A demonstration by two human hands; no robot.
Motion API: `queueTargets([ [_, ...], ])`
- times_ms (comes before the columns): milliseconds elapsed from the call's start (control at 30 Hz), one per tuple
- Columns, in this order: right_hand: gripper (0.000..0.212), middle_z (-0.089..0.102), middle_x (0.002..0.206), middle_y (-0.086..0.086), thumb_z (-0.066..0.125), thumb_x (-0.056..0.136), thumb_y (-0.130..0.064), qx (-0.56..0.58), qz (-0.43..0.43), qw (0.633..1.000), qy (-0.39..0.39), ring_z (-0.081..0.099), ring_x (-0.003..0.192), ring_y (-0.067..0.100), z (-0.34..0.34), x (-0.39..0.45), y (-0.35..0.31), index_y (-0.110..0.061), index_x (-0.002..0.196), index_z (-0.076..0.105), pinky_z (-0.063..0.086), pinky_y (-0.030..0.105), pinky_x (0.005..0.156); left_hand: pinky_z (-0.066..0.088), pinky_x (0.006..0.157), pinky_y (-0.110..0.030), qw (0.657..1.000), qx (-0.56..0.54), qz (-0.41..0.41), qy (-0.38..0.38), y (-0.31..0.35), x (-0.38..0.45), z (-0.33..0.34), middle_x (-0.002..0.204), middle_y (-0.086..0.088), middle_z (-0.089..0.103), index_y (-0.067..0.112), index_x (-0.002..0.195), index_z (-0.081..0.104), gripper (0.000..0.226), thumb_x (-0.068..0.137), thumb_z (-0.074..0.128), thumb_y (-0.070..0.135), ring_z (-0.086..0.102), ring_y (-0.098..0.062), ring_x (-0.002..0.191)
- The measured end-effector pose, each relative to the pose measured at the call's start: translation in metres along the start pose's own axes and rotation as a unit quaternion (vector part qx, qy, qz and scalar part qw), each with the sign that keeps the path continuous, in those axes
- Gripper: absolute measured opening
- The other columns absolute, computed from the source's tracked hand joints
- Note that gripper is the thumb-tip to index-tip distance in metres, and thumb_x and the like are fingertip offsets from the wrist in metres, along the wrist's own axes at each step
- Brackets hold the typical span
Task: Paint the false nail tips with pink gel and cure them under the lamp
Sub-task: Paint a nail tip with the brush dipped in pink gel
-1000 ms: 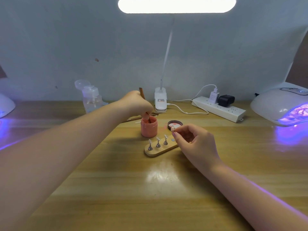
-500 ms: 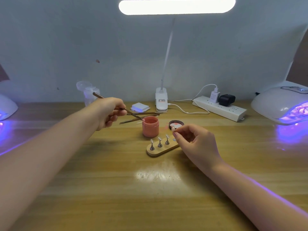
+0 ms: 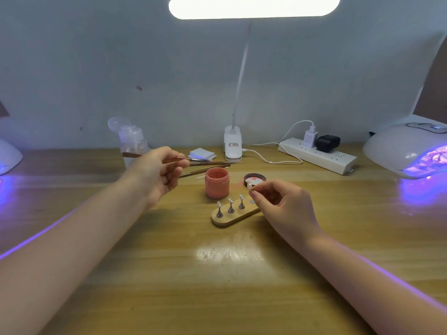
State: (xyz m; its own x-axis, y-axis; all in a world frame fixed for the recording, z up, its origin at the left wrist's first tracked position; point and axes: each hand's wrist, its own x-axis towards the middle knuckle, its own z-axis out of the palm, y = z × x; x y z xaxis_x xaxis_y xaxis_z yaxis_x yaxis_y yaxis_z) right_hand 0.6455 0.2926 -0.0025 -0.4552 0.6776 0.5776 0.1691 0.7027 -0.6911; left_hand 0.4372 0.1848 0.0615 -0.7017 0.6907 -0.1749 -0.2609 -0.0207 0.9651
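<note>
The right hand (image 3: 283, 204) pinches a small pale false nail tip on its stand (image 3: 249, 186) between thumb and forefinger, the other fingers loosely curled, just right of the open pink gel jar (image 3: 217, 182). The left hand (image 3: 157, 172) grips a thin copper-coloured brush (image 3: 191, 158) between thumb and curled fingers — its bristle end is in the air above and behind the jar, apart from it. In front of the jar lies an oblong wooden holder (image 3: 232, 217) bearing three small metal stands, each with a pale tip (image 3: 230, 206); the right hand's fingers touch its right end. The jar's dark round lid (image 3: 254, 178) lies just right of the jar, behind the pinched tip. Two more slim brushes (image 3: 210, 166) lie behind the jar. Far right of the jar sits a white domed curing lamp (image 3: 408, 148) — glowing violet inside.
</note>
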Motion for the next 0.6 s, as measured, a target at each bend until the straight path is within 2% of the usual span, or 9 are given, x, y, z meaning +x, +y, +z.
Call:
queueTargets([
  [100,0.007,0.071,0.079,0.0,0.073,0.083,-0.012,0.003,0.005,1.0,0.004,0.064,0.072,0.011,-0.001,0.0,0.0,-0.011,0.09,0.075,0.053,0.029,0.071,0.048,0.051,-0.015,0.992,0.017,0.12,-0.034,-0.018,-0.02,0.013,0.065,0.0,0.071,0.009,0.09,0.07,0.017,0.093,0.054,0.013,0.06,-0.005,0.053],
  [267,0.008,0.07,0.078,-0.002,0.073,0.083,-0.013,0.013,0.015,1.0,0.008,0.063,0.071,0.008,-0.001,0.0,-0.001,-0.011,0.091,0.074,0.053,0.025,0.07,0.051,0.063,-0.014,0.934,0.084,0.339,-0.067,-0.05,-0.054,0.025,0.076,0.0,0.074,0.014,0.089,0.071,0.022,0.095,0.054,0.001,0.068,-0.007,0.071],
  [333,0.008,0.07,0.078,-0.002,0.073,0.083,-0.013,0.014,0.018,1.0,0.007,0.063,0.071,0.007,-0.001,0.0,-0.001,-0.011,0.091,0.074,0.053,0.025,0.07,0.052,0.067,-0.016,0.917,0.109,0.375,-0.084,-0.059,-0.06,0.027,0.083,0.002,0.075,0.015,0.094,0.07,0.018,0.095,0.057,0.003,0.07,-0.007,0.077],
  [400,0.009,0.07,0.079,-0.003,0.073,0.083,-0.014,0.014,0.02,1.0,0.008,0.063,0.071,0.007,-0.001,0.0,0.0,-0.012,0.091,0.075,0.053,0.026,0.07,0.057,0.072,-0.026,0.909,0.139,0.382,-0.088,-0.066,-0.062,0.026,0.09,0.0,0.075,0.017,0.098,0.07,0.012,0.092,0.06,0.012,0.071,-0.015,0.083],
  [500,0.009,0.071,0.08,-0.002,0.074,0.082,-0.015,0.014,0.022,1.0,0.008,0.064,0.073,0.01,-0.001,0.0,0.0,-0.014,0.091,0.074,0.054,0.032,0.072,0.057,0.083,-0.044,0.901,0.179,0.382,-0.105,-0.071,-0.062,0.022,0.103,-0.002,0.074,0.017,0.106,0.069,0.021,0.09,0.057,0.022,0.07,-0.023,0.095],
  [600,0.009,0.071,0.079,-0.002,0.074,0.083,-0.015,0.014,0.019,1.0,0.004,0.065,0.073,0.011,-0.001,0.0,0.0,-0.014,0.091,0.074,0.054,0.034,0.072,0.054,0.087,-0.048,0.886,0.201,0.403,-0.11,-0.072,-0.062,0.021,0.106,0.0,0.073,0.018,0.108,0.069,0.027,0.089,0.055,0.032,0.068,-0.023,0.102],
])
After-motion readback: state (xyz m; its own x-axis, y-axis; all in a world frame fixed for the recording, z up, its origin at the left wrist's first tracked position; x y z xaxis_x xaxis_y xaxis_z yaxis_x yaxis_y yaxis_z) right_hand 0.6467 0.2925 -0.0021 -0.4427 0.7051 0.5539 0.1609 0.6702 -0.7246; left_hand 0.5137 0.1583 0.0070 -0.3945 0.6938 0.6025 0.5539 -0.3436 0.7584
